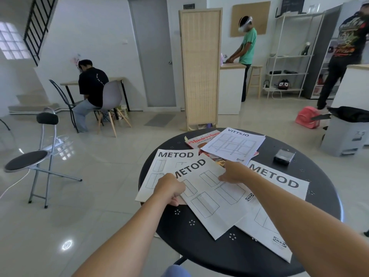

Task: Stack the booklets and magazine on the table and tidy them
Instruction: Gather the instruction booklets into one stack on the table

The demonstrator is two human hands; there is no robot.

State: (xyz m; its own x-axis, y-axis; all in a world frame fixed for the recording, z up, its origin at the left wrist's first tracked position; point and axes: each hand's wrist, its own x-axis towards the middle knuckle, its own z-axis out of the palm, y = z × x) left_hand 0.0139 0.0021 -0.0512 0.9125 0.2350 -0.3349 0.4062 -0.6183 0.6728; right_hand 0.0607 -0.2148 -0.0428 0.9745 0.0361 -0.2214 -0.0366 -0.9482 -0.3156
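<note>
Three white METOD booklets lie fanned on the round black table (pixel 199 242). The middle METOD booklet (pixel 211 200) overlaps the left METOD booklet (pixel 159 166) and the right METOD booklet (pixel 279 188). My left hand (pixel 171 189) pinches the middle booklet's left edge. My right hand (pixel 233 172) rests fingers-down on its upper right part. Farther back, a VITTSJÖ booklet (pixel 233 144) lies on top of a red magazine (pixel 199 139).
A small dark packet (pixel 284 156) sits on the table's right side. A folding stool (pixel 38 156) stands to the left and a grey bin (pixel 343 134) to the right. People work at desks and counters in the background.
</note>
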